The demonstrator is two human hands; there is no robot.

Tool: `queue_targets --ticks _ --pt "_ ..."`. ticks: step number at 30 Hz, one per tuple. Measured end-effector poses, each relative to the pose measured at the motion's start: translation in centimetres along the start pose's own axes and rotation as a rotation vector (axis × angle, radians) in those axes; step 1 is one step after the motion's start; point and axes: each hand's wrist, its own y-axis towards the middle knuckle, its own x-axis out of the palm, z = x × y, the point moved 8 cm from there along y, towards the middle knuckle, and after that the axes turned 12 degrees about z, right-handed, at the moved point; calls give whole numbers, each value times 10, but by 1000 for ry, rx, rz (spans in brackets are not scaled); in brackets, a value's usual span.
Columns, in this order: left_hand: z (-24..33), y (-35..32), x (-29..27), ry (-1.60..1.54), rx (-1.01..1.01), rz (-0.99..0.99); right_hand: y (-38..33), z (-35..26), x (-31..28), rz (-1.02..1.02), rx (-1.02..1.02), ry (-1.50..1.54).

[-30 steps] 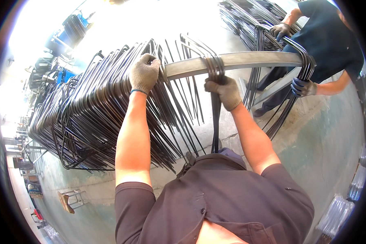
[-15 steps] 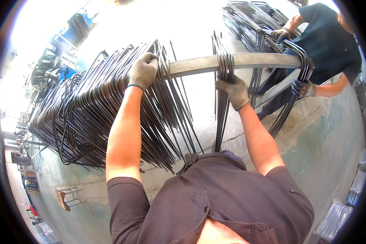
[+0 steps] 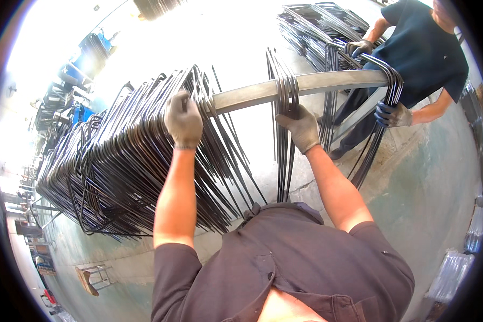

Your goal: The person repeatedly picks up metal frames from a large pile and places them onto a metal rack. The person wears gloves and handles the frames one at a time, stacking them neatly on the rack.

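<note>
My left hand (image 3: 184, 119), in a grey knitted glove, is closed, with fingers curled in front of a long row of dark bent metal rods (image 3: 118, 140). What it grips, if anything, is hidden. My right hand (image 3: 298, 127), gloved too, wraps around a small bunch of bent metal rods (image 3: 287, 92) that hangs over a pale metal beam (image 3: 241, 97). The rods' legs dangle below that hand, and the beam runs from the row toward the right.
A co-worker in a dark shirt (image 3: 421, 53) stands at the beam's right end, both gloved hands on more bent rods (image 3: 394, 86). Behind lies another rod pile (image 3: 322, 27). A small stool (image 3: 88, 280) stands lower left; plastic-wrapped bundles (image 3: 449, 273) lie lower right.
My left hand has drawn back toward me, lower against the row of rods. My right hand keeps its hold on the small bunch. The whole view has shifted slightly.
</note>
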Motion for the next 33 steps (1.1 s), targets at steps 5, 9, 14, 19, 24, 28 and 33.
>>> queue_targets --ticks 5,9,14,19,24,28,33 --pt "28 -86 -49 -111 -64 101 -23 -6 -24 426 -428 -244" --pt "-29 -149 -41 -160 -848 -191 -76 -28 -5 282 -701 -72" --pt "-40 -166 4 -574 -1106 -423 -80 -1 110 -323 -290 -405" --pt "-46 -164 -7 -623 -1159 -431 -89 -3 146 -588 -200 -363" --pt "-35 -149 -15 -498 -1114 -436 -71 30 159 -820 130 -29" --pt "-42 -149 -13 -571 -1184 -454 -59 47 182 -843 82 153" --pt "-47 -155 -4 -671 -1200 -517 -51 43 184 -800 45 149"
